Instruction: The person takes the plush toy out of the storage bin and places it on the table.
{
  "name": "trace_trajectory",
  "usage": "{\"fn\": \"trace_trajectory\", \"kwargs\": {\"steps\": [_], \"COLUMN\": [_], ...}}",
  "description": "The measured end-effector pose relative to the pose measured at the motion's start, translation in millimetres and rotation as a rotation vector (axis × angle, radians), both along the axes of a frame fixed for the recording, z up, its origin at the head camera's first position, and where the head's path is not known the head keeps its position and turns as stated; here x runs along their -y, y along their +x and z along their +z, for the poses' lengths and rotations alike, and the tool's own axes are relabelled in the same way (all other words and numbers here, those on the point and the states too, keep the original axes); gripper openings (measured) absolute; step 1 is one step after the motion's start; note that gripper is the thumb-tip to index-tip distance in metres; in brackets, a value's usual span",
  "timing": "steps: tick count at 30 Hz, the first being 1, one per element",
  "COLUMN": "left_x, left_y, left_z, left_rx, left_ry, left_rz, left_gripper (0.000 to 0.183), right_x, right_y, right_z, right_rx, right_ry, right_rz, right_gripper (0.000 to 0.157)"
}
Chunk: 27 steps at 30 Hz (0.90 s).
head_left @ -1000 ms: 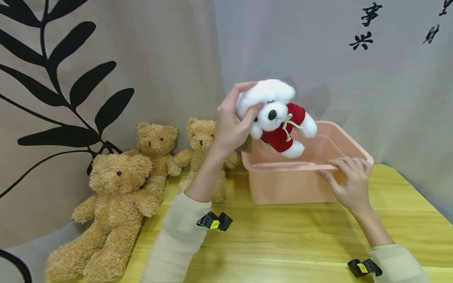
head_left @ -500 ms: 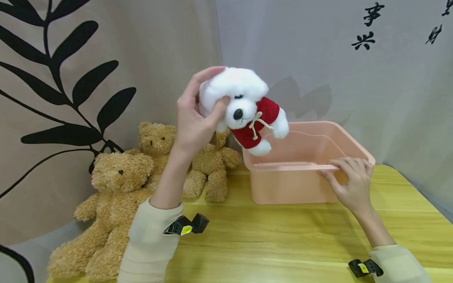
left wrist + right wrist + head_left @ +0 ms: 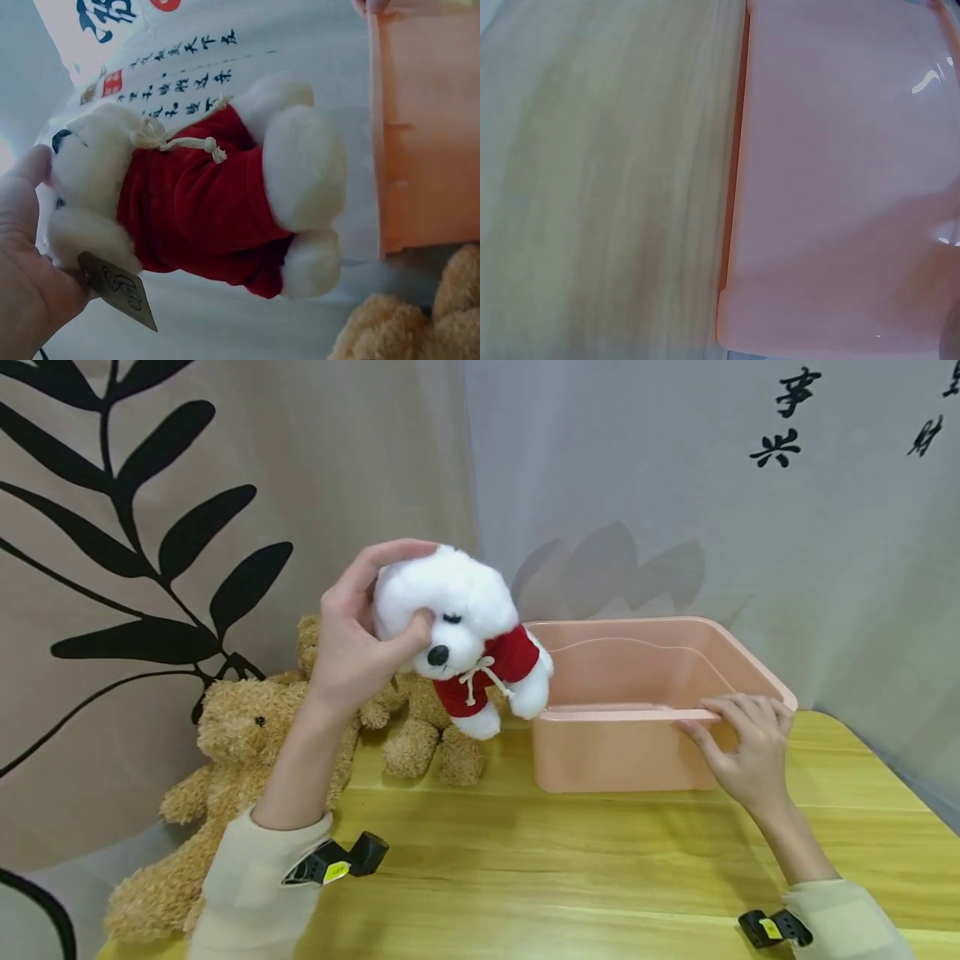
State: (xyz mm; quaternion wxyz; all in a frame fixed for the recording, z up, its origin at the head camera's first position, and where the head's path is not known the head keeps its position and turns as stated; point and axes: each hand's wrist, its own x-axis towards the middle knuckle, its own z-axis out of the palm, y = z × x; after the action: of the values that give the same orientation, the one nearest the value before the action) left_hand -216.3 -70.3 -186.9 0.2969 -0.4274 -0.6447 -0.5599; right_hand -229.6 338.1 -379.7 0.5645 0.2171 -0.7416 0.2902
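Observation:
In the head view my left hand [image 3: 360,639] grips a white plush dog [image 3: 468,593] by its head, thumb near the face and fingers over the top. The dog wears a red hoodie [image 3: 202,202] with a cream drawstring bow, and a brown tag [image 3: 118,289] hangs beside its head in the left wrist view. It is held in the air, left of a pink plastic bin [image 3: 615,752]. My right hand [image 3: 742,743] holds the bin's near rim at its right end, fingers over the edge and thumb on the outer wall. The bin's visible inside is bare.
A large tan teddy bear [image 3: 240,727] sits at the table's left. Two smaller teddy bears lean behind, one partly covered by the plush dog, its legs [image 3: 412,747] showing. The wooden table [image 3: 570,868] meets a curtain with printed leaves and characters at the back.
My left hand has carried the plush dog leftward from over the bin, rising and then lowering, to in front of the small teddy bears. My right hand has stayed on the rim.

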Motion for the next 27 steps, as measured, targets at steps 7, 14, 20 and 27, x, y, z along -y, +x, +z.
{"fn": "trace_trajectory", "kwargs": {"steps": [7,14,20,27], "left_x": [20,43,59,76], "left_y": [6.9,12.8,15.1,16.0], "left_z": [-13.0,-26.9,-43.3,-63.8], "left_rx": [0.104,0.190,0.241,0.247], "left_ry": [-0.110,-0.271,-0.370,-0.477], "left_rz": [0.010,0.017,-0.013,-0.042], "left_gripper": [0.052,0.052,0.051,0.051], "right_x": [-1,-1,-1,1], "right_y": [0.2,0.1,0.3,0.1], "right_z": [0.6,-1.3,-1.9,-0.7], "right_rx": [-0.003,0.000,0.002,0.001], "right_ry": [0.003,0.001,0.000,0.002], "right_rz": [-0.003,-0.002,-0.002,0.001], "right_gripper": [0.069,0.069,0.070,0.069]}}
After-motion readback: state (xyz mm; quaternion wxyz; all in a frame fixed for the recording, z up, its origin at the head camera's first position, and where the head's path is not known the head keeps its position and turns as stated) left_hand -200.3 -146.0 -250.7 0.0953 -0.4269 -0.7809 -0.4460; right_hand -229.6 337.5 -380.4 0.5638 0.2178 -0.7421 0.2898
